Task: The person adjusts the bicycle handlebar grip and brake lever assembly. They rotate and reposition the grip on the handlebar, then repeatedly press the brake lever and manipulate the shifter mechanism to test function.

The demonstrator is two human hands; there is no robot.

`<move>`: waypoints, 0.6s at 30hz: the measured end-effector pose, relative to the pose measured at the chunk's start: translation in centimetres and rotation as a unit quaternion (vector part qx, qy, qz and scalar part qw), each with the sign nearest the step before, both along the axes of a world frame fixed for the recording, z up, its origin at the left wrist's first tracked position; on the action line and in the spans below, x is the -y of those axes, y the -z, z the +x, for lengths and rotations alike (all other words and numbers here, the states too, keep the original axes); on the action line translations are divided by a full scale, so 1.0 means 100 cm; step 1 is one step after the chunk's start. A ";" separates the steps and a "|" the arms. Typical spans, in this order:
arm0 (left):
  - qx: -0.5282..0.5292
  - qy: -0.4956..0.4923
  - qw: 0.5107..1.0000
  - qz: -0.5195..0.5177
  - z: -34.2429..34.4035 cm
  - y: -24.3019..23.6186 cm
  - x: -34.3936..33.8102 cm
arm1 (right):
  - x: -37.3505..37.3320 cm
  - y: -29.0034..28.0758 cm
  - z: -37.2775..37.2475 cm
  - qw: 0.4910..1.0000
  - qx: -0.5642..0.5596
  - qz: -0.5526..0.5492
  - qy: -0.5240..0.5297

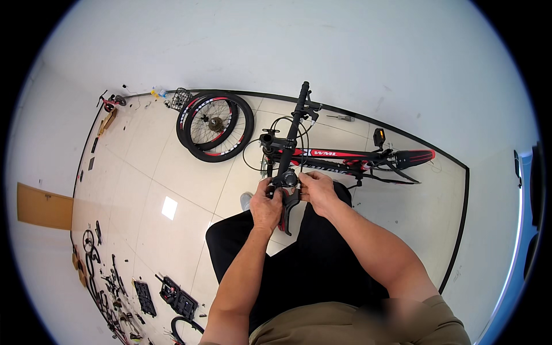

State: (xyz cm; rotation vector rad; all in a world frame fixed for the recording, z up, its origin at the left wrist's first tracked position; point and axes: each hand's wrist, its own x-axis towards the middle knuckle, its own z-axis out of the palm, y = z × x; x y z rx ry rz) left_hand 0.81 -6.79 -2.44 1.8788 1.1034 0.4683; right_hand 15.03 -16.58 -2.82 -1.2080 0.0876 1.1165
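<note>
A red, black and white bicycle frame (339,154) is in front of me, its handlebar (292,133) pointing toward me. At the bar's near end sit a round black shifter (289,179) and a black brake lever (287,216). My left hand (266,208) is closed around the bar's end, left of the shifter. On the other side, my right hand (317,193) pinches with thumb and fingers close to the lever mount. A thin black cable (307,144) runs down toward those fingertips; what they grip is too small to make out.
Two bicycle wheels (217,127) lie against the wall at the far left, near a black wire basket (181,99). Open tool cases (176,297) and scattered bicycle parts cover the floor at lower left. A pedal (379,137) sticks up from the frame. A pair of pliers (343,118) lies by the wall.
</note>
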 end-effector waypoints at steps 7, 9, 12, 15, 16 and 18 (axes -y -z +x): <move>0.025 -0.015 0.999 -0.013 0.000 0.004 0.000 | 0.000 -0.003 -0.001 1.000 -0.001 0.003 0.004; 0.032 -0.012 0.999 -0.026 0.002 0.001 0.001 | 0.001 -0.002 0.000 1.000 -0.002 0.005 0.006; 0.074 -0.007 0.995 -0.070 0.000 0.005 -0.001 | 0.000 -0.001 0.001 1.000 -0.003 0.006 0.007; 0.097 -0.006 0.991 -0.089 0.000 0.008 -0.002 | 0.000 0.000 0.001 1.000 0.000 0.003 0.007; 0.092 -0.005 0.992 -0.085 0.000 0.007 -0.002 | 0.000 0.000 0.001 1.000 0.000 0.003 0.007; 0.082 -0.004 0.994 -0.075 0.001 0.005 -0.002 | 0.000 0.001 0.001 1.000 0.001 0.001 0.005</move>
